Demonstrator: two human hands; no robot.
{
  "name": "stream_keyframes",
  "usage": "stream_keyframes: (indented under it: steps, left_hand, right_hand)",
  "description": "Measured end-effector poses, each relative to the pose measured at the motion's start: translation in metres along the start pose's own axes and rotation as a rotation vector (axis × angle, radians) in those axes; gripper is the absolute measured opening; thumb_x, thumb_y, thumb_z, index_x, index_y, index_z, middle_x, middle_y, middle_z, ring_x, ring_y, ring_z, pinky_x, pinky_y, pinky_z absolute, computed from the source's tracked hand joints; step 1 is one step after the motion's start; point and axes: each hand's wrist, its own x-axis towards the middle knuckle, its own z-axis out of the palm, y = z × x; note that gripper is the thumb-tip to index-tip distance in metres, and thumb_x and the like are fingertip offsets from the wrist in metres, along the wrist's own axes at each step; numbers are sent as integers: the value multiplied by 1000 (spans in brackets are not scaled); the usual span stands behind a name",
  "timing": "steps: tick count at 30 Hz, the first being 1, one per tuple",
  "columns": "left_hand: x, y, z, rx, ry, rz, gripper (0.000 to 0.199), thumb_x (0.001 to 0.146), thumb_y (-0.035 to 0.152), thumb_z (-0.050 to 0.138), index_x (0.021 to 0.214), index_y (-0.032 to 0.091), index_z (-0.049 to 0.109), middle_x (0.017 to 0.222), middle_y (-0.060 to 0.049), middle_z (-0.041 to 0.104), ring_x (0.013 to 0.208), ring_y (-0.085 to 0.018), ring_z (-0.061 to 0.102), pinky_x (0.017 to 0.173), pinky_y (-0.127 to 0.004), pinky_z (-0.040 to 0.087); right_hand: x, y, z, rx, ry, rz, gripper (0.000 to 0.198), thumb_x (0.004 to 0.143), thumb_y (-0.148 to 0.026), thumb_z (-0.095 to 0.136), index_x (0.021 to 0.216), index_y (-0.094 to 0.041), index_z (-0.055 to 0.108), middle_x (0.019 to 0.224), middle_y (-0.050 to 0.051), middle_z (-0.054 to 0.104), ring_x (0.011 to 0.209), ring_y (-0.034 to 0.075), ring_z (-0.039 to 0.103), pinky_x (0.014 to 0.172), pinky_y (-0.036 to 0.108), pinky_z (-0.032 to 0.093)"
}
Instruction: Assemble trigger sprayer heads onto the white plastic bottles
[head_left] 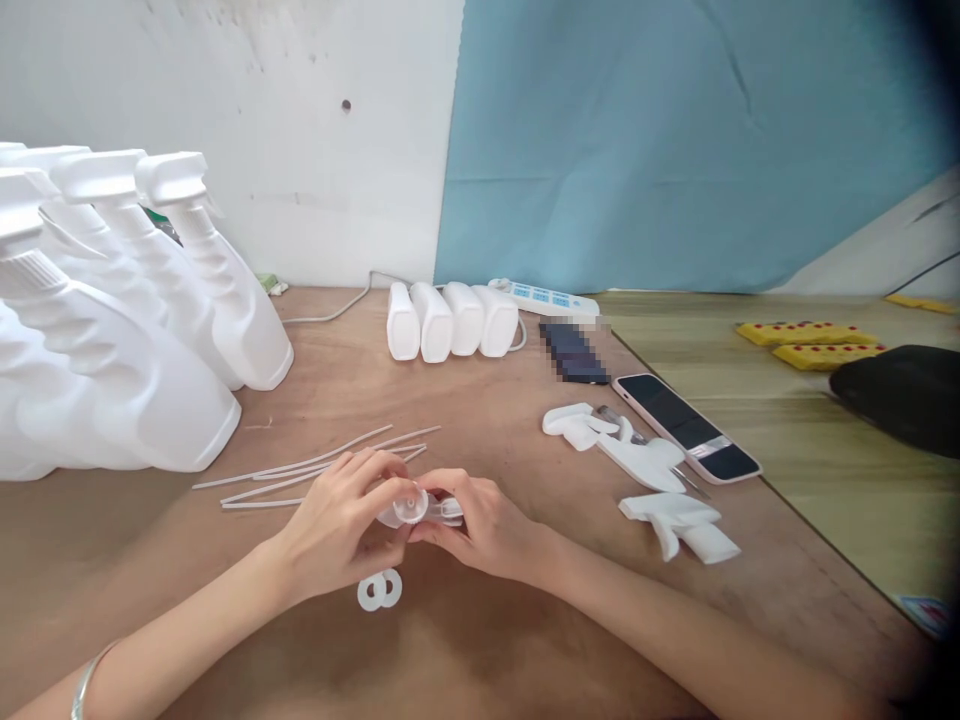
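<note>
— Brown and wide, the table [480, 420] sat by a white and blue wall. What were the two hands doing?

— They met in the middle, low over the table. The left hand [341, 525] and the right hand [480, 525] both held one small white sprayer top [420, 508].

— How were the fingers?

— Bent in close, tips pinched on it from both sides. The round open end of the sprayer top peeked out between the thumbs. The rest hid under the right fingers.

— Which step was it, do you think?

— It looked like putting a small part onto that top. Two white rings [379, 590] lay just under the hands, touching each other. Thin white tubes [322, 468] lay just behind the left hand.

— What would the next bit need?

— I think a steady grip and a careful, straight push, since the parts were tiny.

— Anything else close by?

— More sprayer tops [645, 480] lay to the right, near a phone [686, 425]. Big white bottles [135, 330] stood at the left.
</note>
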Motion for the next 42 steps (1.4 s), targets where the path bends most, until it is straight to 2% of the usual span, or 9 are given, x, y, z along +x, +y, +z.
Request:
stream_keyframes:
  steps: [5,12,18,21,23,25,29,34,42]
  left_hand:
    - [-2,2,1,0,-46,-9,27,66,8,50,91,18,47,92,-6,57,80,-19,53,69,-32,42]
    - [-6,-3,0,20,37,30,11,78,15,53,88,18,51,90,-6,60,79,-17,55,70,-29,43]
    - [-7,-9,-5,-102,41,61,25,80,17,52,103,19,44,97,-8,60,86,-18,56,75,-31,44]
    - [-4,-18,-21,-86,60,-35,22,81,17,46,102,18,41,91,-8,58,82,-17,56,71,-28,44]
    - [-1,-23,-35,42,-46,-170,12,83,21,43,94,19,45,85,-5,57,73,-16,55,64,-26,41]
    - [2,-28,-48,130,-267,-292,11,82,27,43,87,20,49,80,-2,58,67,-15,54,59,-26,37]
    - [2,-36,-61,111,-576,-429,12,76,35,52,76,23,52,71,2,59,59,-16,53,55,-25,32]
    - [-1,-40,-60,70,-629,-452,11,74,24,51,64,22,50,71,3,59,62,-15,52,55,-24,29]
    - [-4,-41,-66,35,-599,-500,9,69,29,56,72,23,50,70,3,58,60,-15,50,52,-23,27]
  right_hand:
    - [1,-1,-2,43,-16,19,30,86,-41,49,104,-20,38,89,5,62,68,13,62,58,23,49]
    - [6,-1,-12,264,-36,129,31,87,-37,46,111,-19,38,95,7,61,83,14,62,71,26,50]
    - [7,-3,-7,93,-52,63,36,77,-32,62,107,-20,46,98,6,63,84,16,61,74,29,47]
    - [7,-2,-6,59,-41,107,33,78,-31,60,106,-20,47,96,6,64,80,16,61,72,29,47]
    - [7,-2,-6,36,-36,124,32,79,-32,60,106,-20,47,96,6,64,79,17,61,71,29,47]
    - [7,-2,-6,19,-32,115,31,79,-32,59,105,-20,47,96,6,64,79,16,61,71,29,47]
    - [6,-3,-6,-11,-33,79,32,80,-31,58,107,-20,45,98,6,64,82,16,61,73,28,47]
    - [6,-4,-4,-48,-35,27,31,82,-30,56,108,-19,44,95,5,64,78,16,60,72,29,46]
    - [4,-3,-4,-52,-39,9,31,82,-30,55,109,-18,43,94,6,63,78,16,59,71,28,46]
